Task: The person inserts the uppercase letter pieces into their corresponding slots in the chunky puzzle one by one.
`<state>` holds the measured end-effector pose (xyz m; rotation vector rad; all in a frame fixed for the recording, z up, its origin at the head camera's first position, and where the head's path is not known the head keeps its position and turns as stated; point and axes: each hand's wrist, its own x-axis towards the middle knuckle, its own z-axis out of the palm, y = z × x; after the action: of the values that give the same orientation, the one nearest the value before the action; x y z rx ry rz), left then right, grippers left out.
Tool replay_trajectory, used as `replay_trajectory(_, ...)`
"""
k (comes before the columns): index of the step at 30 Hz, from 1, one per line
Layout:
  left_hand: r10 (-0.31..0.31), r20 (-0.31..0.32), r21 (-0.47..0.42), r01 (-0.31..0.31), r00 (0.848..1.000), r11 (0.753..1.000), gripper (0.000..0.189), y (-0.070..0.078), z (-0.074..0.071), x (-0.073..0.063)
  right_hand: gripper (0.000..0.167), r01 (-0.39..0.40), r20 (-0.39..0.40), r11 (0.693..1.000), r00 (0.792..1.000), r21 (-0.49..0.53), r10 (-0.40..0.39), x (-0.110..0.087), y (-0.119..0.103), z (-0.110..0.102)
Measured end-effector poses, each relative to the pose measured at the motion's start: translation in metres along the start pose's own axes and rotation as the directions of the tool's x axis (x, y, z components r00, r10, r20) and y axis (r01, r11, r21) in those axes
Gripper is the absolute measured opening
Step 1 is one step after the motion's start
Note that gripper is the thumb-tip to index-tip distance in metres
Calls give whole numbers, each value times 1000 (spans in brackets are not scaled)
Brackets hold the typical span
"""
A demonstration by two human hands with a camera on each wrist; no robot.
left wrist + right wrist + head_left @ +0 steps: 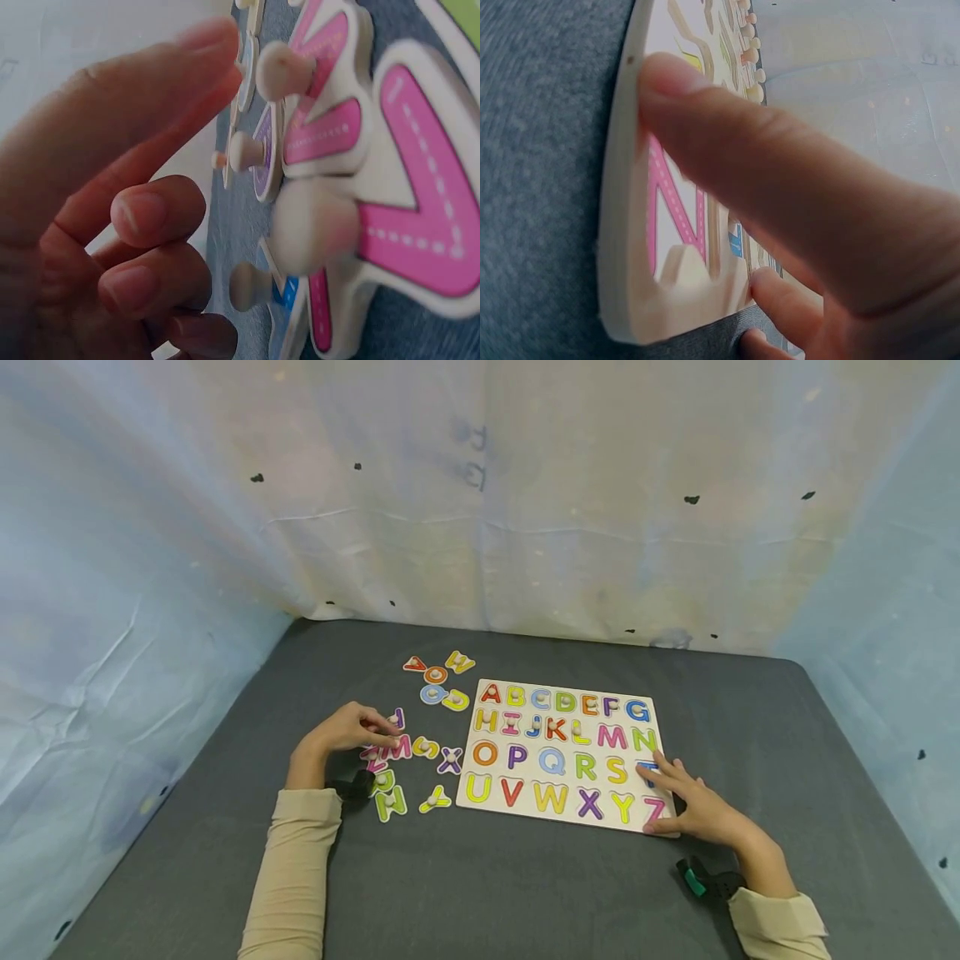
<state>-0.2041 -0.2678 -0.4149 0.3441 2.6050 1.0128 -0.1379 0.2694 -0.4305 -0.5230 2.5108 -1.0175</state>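
Observation:
My left hand (354, 728) is over the loose letter pieces, left of a wooden alphabet board (465, 791). In the left wrist view, thumb and forefinger reach out close beside the knob of a pink letter piece (324, 133), while the other fingers curl in. Next to it lies another pink letter piece (420, 172) with a round knob. My right hand (701, 806) rests spread over the board's right end. Its thumb (727, 135) presses the near edge by the pink Z slot (679, 199), and the other fingers lie about the right edge, partly covering the T slot.
Beyond the left hand lie an orange O (435, 675), a blue Q (431, 694) and several other letters. A purple X (450, 761), yellow S (425, 747), yellow Y (435, 799) and green N (391, 805) lie nearer the board. Knobbed letters fill its upper slots.

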Motion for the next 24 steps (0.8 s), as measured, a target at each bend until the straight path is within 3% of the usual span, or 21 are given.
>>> replay_trajectory(24, -26, -8, 32, 26, 1000, 999, 19, -3, 4, 3, 91, -11, 6, 1000, 1000, -8, 11, 1, 0, 0)
